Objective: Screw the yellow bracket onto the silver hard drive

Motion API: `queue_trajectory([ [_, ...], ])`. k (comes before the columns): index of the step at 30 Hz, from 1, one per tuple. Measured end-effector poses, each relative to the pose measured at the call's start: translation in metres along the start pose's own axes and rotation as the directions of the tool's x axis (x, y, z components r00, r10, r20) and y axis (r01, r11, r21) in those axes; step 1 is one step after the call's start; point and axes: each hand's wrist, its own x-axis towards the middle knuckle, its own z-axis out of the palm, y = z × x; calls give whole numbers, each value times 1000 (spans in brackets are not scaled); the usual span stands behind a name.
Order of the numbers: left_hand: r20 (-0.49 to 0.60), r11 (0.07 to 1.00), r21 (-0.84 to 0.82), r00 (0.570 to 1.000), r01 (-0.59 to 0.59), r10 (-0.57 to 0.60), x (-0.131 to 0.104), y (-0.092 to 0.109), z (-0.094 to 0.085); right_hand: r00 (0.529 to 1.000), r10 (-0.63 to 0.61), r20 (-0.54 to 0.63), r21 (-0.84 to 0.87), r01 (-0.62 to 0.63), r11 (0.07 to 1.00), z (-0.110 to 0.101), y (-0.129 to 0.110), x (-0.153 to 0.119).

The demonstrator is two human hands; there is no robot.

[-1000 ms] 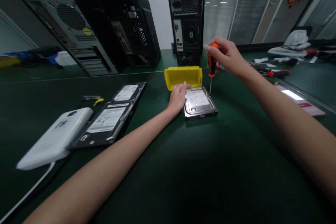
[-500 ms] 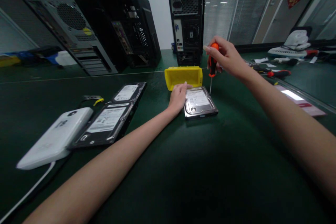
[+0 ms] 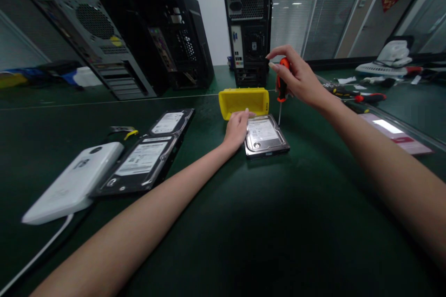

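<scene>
A silver hard drive (image 3: 264,133) with a white label lies flat on the green tabletop. My left hand (image 3: 238,127) grips its left side, fingers at the far edge; some fingertips are hidden. In my right hand (image 3: 295,74) is a screwdriver (image 3: 283,84) with an orange and black handle, held nearly upright. Its tip meets the drive's far right edge; whether it sits in a screw is too small to tell. My right index finger is raised off the handle's top. A yellow bin (image 3: 244,101) stands right behind the drive.
Two more hard drives (image 3: 144,157) lie at left beside a white device (image 3: 75,181) with a cable. Computer cases (image 3: 249,32) stand along the back. At right are pliers and other hand tools (image 3: 371,98), and a pink and white flat item (image 3: 400,134).
My right index finger and thumb have spread apart, loosening around the screwdriver's handle top. The screwdriver, the hard drive and my left hand keep their places.
</scene>
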Motion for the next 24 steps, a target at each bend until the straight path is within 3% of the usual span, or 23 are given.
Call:
queue_trajectory([
  [15,-1,1000,-1,1000,11,-11,1,0,0,985,96,145,190,-123,974,-2,14,4],
  [24,8,1000,-7,1000,16,-16,0,0,0,989,90,115,179,-110,978,-5,5,6],
])
